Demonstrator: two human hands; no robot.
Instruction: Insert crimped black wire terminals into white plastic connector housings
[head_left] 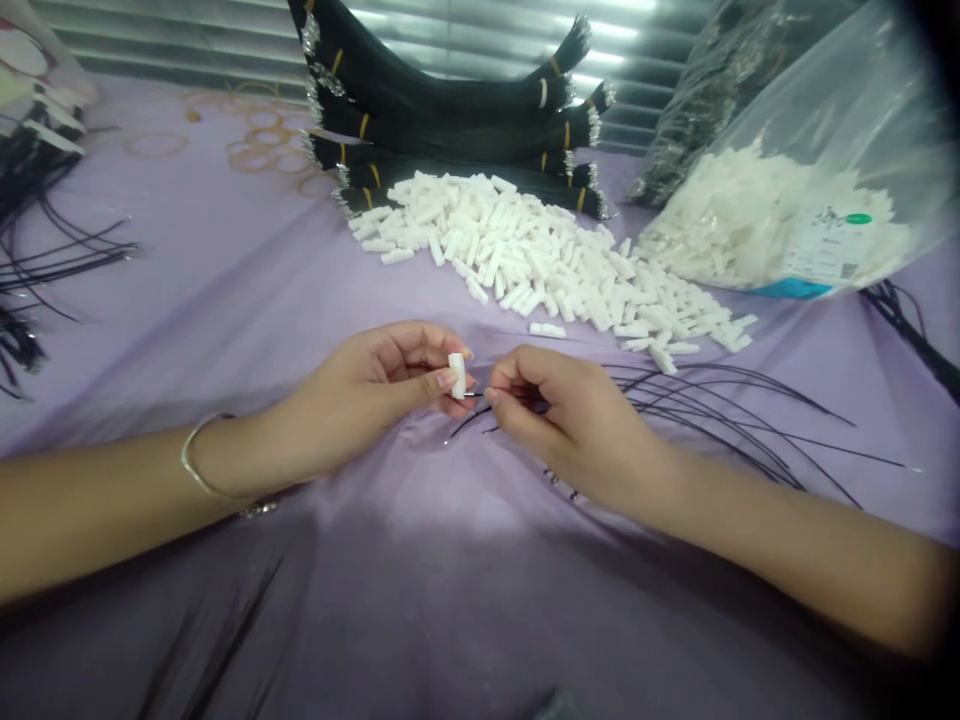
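Between thumb and fingers, my left hand (397, 375) holds a small white connector (457, 375) upright. My right hand (562, 405) pinches a thin black wire (475, 394), whose tip reaches the lower right side of the connector. Whether the tip is inside it, I cannot tell. More black wires (720, 415) spread out beneath and to the right of my right hand. A single white connector (547, 329) lies on the cloth just beyond my hands, in front of a big heap of similar connectors (517, 240).
Bundles of black wires (457, 120) tied with yellow bands stand behind the heap. A clear plastic bag (810, 200) of white pieces is at the back right. Rubber bands (262, 140) lie at the back left; loose black wires (60, 250) are at the left edge. Purple cloth (405, 580) covers the table.
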